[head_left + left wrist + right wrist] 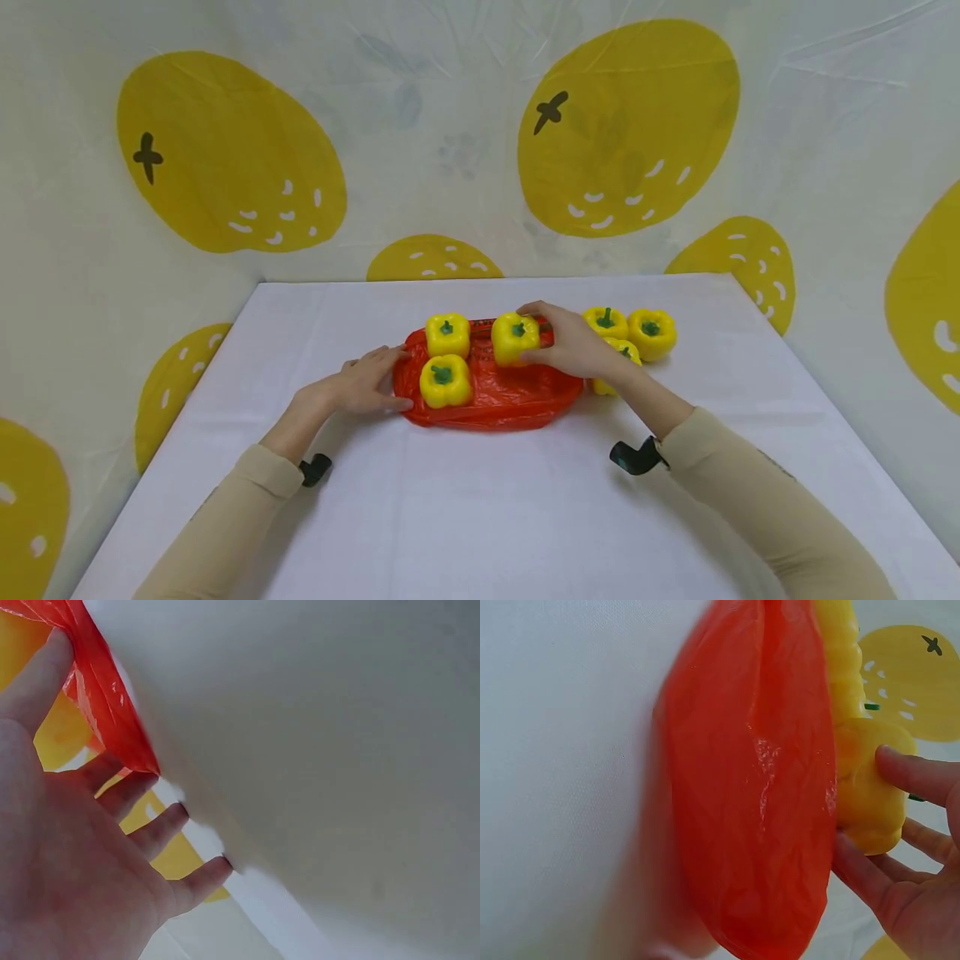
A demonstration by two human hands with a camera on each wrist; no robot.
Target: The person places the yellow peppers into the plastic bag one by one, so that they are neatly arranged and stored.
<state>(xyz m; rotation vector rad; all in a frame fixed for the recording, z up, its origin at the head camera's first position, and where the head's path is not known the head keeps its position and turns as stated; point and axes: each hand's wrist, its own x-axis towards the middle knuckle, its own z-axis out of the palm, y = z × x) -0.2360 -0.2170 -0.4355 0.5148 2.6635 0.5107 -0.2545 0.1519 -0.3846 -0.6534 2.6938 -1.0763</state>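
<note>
A red plastic bag [517, 396] lies on the white table. Two yellow bell peppers with green stems, a rear one [447, 337] and a front one [447, 385], sit on its left part. My right hand [573, 342] grips another yellow bell pepper [510, 340] over the bag's right half, thumb and fingers on its sides in the right wrist view. At the bag's left edge rests my left hand [367, 382], its fingers spread. In the left wrist view the thumb and some fingertips of that hand [82, 847] touch the red plastic, and nothing is gripped.
Several more yellow bell peppers [651, 335] stand together right of the bag, partly hidden behind my right hand and wrist. A cloth with printed yellow fruit [630, 125] hangs behind the table [480, 508]. Black wrist devices [636, 457] sit below both sleeves.
</note>
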